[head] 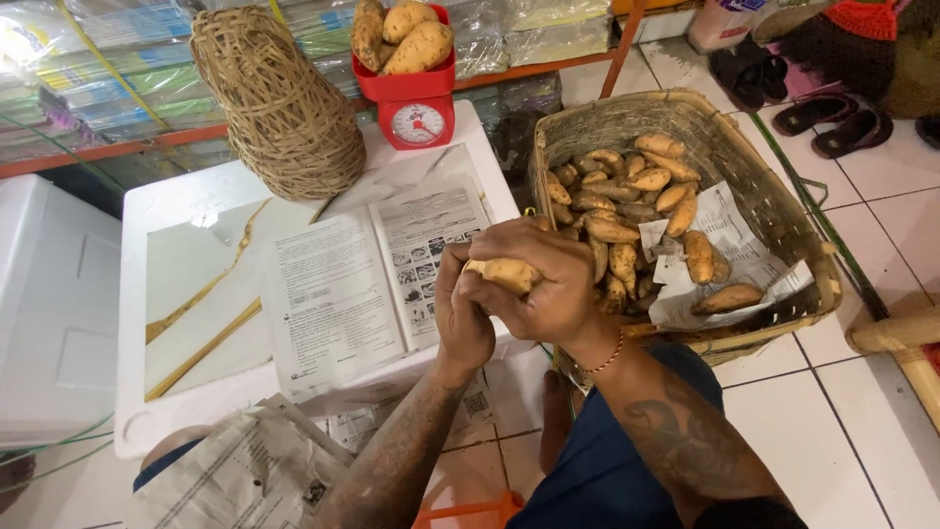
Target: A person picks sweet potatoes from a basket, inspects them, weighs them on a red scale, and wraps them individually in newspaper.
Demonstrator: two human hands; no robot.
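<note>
Tan sweet potato (509,273), both hands gripping, woven basket (774,211) beside

At the centre of the frame both hands meet, the left hand (460,318) beside the right hand (537,284), with a sweet potato (504,273) between them. Under them an open booklet (367,279) lies on a low table (196,294). Right of the hands stands a basket (774,211) with more tubers in it. At upper centre a scale (416,103) sits at the table's far edge, a woven bundle (279,103) to its left.
</note>
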